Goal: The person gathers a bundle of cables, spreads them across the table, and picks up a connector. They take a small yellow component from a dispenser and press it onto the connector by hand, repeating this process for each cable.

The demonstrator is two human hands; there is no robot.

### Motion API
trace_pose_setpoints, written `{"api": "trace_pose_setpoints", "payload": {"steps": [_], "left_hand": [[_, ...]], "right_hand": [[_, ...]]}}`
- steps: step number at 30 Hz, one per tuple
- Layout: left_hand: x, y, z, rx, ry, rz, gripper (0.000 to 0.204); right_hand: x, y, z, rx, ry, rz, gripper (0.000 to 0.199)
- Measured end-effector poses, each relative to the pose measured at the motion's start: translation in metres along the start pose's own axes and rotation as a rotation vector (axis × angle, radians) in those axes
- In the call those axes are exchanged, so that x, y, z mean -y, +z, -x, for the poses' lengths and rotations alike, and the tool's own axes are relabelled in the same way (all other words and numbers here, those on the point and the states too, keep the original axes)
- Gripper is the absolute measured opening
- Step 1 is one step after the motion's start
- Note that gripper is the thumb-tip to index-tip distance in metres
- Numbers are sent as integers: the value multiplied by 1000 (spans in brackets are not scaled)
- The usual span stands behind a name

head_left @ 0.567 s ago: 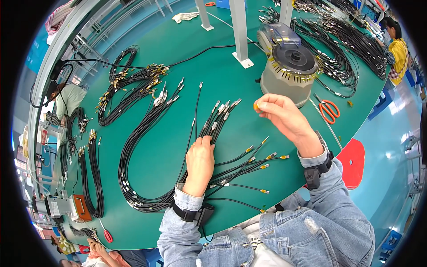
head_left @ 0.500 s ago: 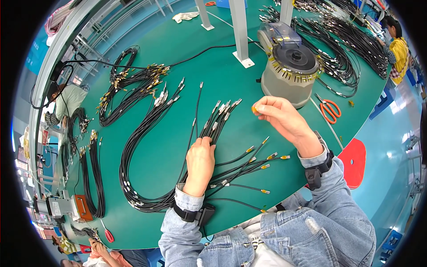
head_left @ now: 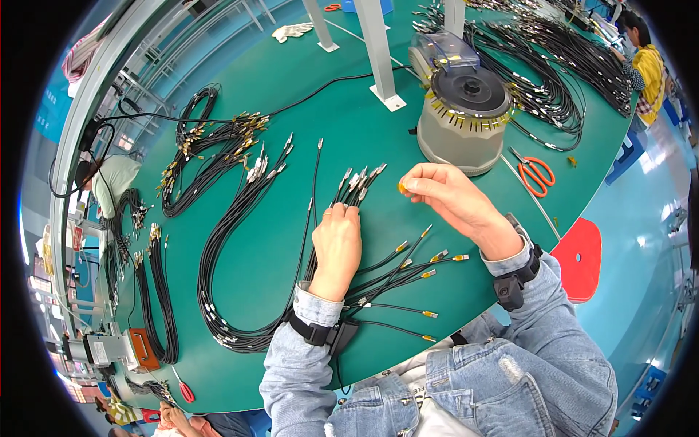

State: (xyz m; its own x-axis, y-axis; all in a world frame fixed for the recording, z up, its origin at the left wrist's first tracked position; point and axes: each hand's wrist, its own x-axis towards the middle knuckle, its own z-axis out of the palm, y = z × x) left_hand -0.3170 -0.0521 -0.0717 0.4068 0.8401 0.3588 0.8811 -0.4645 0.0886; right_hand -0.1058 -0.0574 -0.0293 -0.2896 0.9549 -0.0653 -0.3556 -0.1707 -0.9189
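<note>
My left hand (head_left: 337,244) is closed around a bundle of black cables (head_left: 354,186), just below their silver plug ends, which fan out beyond my fingers. Pinched between thumb and fingers of my right hand (head_left: 455,204) is a small piece of amber tape (head_left: 402,187), held above the table to the right of those plugs. Several cable ends with yellow tape (head_left: 428,274) spread over the table below my right hand. Behind that hand stands a round grey tape dispenser (head_left: 466,135) with short yellow strips around its black disc.
Looped black cables (head_left: 211,247) lie to the left, with more bundles (head_left: 218,153) behind. Orange-handled scissors (head_left: 536,177) lie right of the dispenser. A metal post (head_left: 377,58) rises from the green table (head_left: 328,113). A red stool (head_left: 580,258) stands off its right edge.
My left hand has slid up the cables, nearer their plug ends. My right hand, still pinching the tape, has stayed almost in place. The whole view has shifted slightly.
</note>
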Motion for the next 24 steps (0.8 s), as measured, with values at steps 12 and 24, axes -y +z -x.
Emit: {"api": "trace_pose_setpoints", "payload": {"steps": [12,24], "left_hand": [[-3,1,-8,-61,-99,176,6],[-1,1,-10,-57,-117,271,7]], "right_hand": [[-2,2,4,30,7,-18,15],[-6,5,0,-8,-1,2,16]]}}
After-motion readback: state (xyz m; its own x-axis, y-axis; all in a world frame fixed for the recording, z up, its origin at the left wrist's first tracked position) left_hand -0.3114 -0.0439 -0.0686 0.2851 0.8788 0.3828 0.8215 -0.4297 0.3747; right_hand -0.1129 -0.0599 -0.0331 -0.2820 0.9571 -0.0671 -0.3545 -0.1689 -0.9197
